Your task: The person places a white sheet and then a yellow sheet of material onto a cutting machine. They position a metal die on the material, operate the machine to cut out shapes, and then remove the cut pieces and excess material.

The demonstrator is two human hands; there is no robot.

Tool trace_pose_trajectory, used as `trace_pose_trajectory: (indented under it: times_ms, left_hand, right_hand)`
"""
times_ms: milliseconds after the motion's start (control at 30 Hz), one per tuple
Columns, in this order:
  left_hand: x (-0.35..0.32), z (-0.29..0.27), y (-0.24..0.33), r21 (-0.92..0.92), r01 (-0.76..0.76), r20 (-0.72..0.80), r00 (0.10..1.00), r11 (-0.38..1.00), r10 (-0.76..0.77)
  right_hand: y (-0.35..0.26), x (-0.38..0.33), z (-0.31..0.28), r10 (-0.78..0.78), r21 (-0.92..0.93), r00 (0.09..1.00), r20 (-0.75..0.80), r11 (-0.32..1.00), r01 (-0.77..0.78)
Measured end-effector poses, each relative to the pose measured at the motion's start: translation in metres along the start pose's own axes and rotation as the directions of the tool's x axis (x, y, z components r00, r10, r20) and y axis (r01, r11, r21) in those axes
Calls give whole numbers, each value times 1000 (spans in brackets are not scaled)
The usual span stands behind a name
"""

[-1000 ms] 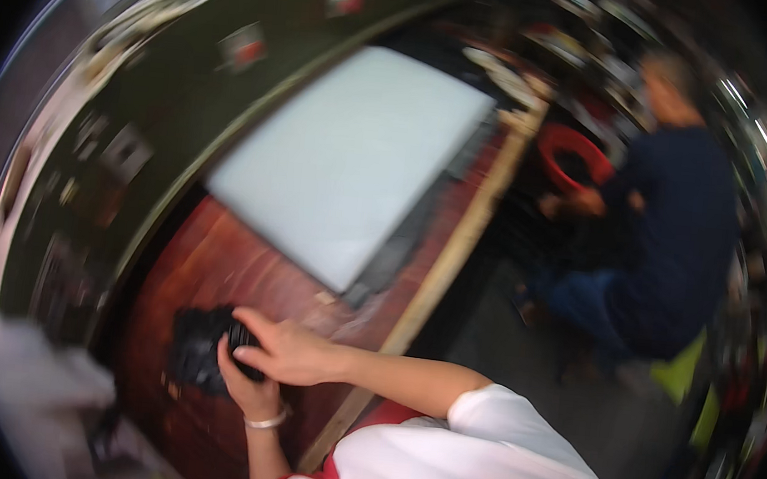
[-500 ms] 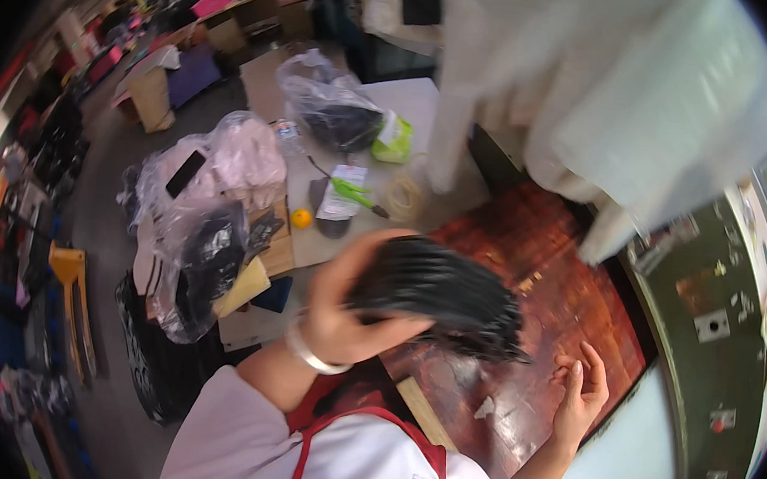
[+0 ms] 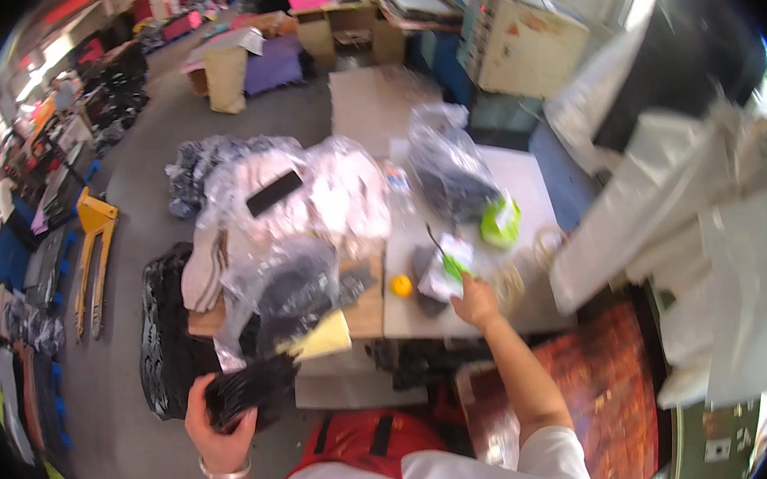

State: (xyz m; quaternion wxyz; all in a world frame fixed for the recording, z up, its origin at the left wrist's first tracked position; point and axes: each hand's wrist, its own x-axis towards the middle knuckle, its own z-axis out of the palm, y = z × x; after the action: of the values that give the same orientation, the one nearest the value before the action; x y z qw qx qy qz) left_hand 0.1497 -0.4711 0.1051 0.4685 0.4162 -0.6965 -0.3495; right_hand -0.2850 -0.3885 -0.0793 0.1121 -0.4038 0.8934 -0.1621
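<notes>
My left hand [image 3: 219,430] is low at the front left, closed around a bundle of black pieces [image 3: 247,390]. My right hand [image 3: 474,300] reaches forward over a pale side table [image 3: 533,193] and grips a small white packet with green marks [image 3: 446,274]. An orange ball [image 3: 401,286] lies just left of that packet. A green and white object [image 3: 500,222] sits farther back on the table beside a clear plastic bag of dark items [image 3: 451,174].
Clear bags with dark and pale goods [image 3: 293,232] are heaped on a low wooden stand [image 3: 360,315]. A black bag [image 3: 164,330] stands on the floor at its left. A reddish-brown worktop [image 3: 608,387] lies at the right. White sheets [image 3: 721,242] hang at the right. A yellow pallet jack [image 3: 92,251] stands far left.
My view has swung toward the side table. My left hand has dropped low with the black bundle. My right hand left the reddish worktop and reached to the white packet.
</notes>
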Motion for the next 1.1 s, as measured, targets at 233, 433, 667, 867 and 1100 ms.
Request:
trace_pose_trajectory:
  times_ms: [233, 433, 667, 867, 1100]
  left_hand:
    - [-19, -42, -11, 110, 309, -271, 924, 945, -270]
    - [-35, -38, -7, 82, 476, -383, 826, 875, -413]
    - [-34, -59, -2, -77, 445, -151, 879, 892, -452]
    - [-38, -81, -15, -332, 247, -90, 952, 911, -291]
    - [-29, -93, -21, -518, 52, -18, 997, 854, -72]
  right_hand:
    - [59, 87, 88, 166, -354, 985, 42, 924, -141]
    - [74, 86, 79, 81, -427, 986, -146, 894, -136]
    - [17, 53, -61, -259, 0, 612, -747, 921, 390]
    - [-91, -32, -146, -772, -379, 383, -506, 598, 706]
    - [-181, -68, -178, -999, 317, 28, 42, 40, 948]
